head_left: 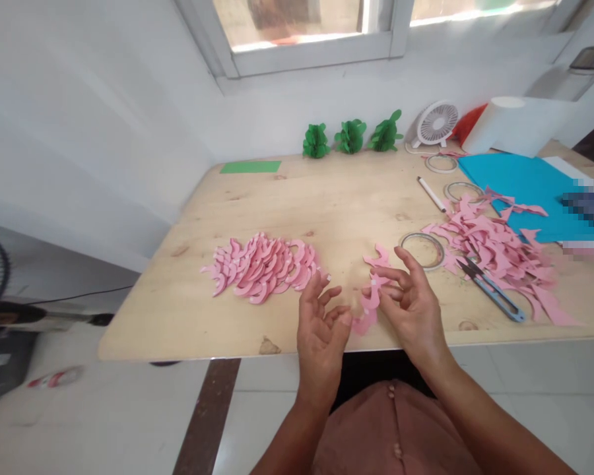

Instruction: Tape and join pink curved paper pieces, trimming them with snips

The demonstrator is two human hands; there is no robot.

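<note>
- Left hand [321,323]: fingers loosely curled, thumb near the fingertips; I cannot tell whether it grips anything.
- Right hand [416,307]: thumb and fingertips pinch a curved pink paper strip [373,297] over the wooden table [188,330].
- Step, seemingly: handling strips singly; the next move calls for a light edge hold.
- Farther left: strip pile [267,267].

A paper cutout [372,298] sits in my right fingers [412,265] above the desk [168,316], a pile of pieces [264,269] to the left, a tape roll [443,254], snips [499,297] and scraps [495,244] to the right; behind, paper figures [350,136] line the wall [272,112], left of a fan [435,124].
</note>
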